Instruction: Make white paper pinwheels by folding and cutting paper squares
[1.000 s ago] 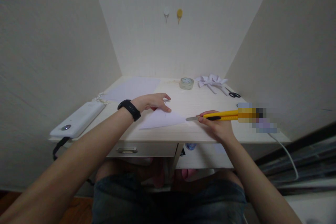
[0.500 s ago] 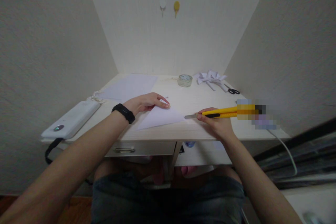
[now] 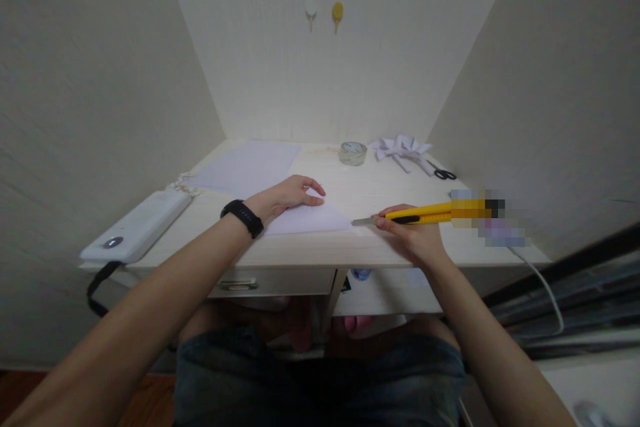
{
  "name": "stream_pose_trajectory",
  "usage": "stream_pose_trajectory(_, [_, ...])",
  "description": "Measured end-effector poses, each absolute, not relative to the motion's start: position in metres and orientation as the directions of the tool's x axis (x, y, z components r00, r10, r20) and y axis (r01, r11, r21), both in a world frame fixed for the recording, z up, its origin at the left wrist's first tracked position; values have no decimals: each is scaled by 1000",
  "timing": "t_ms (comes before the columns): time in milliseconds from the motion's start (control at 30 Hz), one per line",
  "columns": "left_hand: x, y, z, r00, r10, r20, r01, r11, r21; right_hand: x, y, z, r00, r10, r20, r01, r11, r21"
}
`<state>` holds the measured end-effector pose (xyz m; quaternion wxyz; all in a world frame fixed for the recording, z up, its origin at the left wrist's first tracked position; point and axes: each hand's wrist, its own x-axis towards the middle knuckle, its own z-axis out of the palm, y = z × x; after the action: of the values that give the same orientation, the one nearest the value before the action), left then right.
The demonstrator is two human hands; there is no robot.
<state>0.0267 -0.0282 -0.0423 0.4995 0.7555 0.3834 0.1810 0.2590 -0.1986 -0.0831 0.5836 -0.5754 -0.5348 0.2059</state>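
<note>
My left hand (image 3: 296, 192), with a black watch on its wrist, holds a white sheet of paper (image 3: 315, 219) near its upper edge. The thumb is in front of the paper and the curled fingers are behind it. The sheet looks folded, and its right corner points at the knife. My right hand (image 3: 413, 230) grips a yellow utility knife (image 3: 425, 213) whose blade is out. The blade's tip is at the paper's right corner; whether they touch I cannot tell. A pixelated patch covers the far end of the knife.
Another paper sheet (image 3: 245, 163) lies at the back left. A tape roll (image 3: 353, 154), crumpled paper strips (image 3: 400, 147) and black-handled scissors (image 3: 444, 174) are at the back right. A white device (image 3: 137, 223) with a black strap sits at the left edge, and a cable (image 3: 545, 283) hangs at the right.
My left hand and wrist have shifted slightly right, and the paper's near edge lies flatter and farther from the desk's front. My right hand and the knife have hardly moved.
</note>
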Motion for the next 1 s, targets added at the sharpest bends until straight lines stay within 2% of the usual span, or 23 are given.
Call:
stream_pose_trajectory(100, [28, -25, -44, 641, 761, -103, 425, -239, 873, 258, -199, -82, 345, 855, 386, 364, 257, -895])
stream_pose_trajectory(400, [29, -29, -40, 628, 760, -168, 425, -155, 892, 256, -199, -82, 353, 861, 366, 331, 251, -910])
stream_pose_trajectory(633, [30, -29, -38, 622, 769, -150, 468, -211, 858, 257, -199, -82, 349, 862, 369, 334, 254, -908])
stream_pose_trajectory(800, [30, -30, -38, 621, 758, -200, 434, -120, 893, 257, -198, -82, 360, 856, 371, 338, 251, -907])
stream_pose_trajectory(1000, [29, -28, -39, 615, 763, -197, 428, -114, 897, 257, -199, -83, 359, 860, 363, 313, 256, -915])
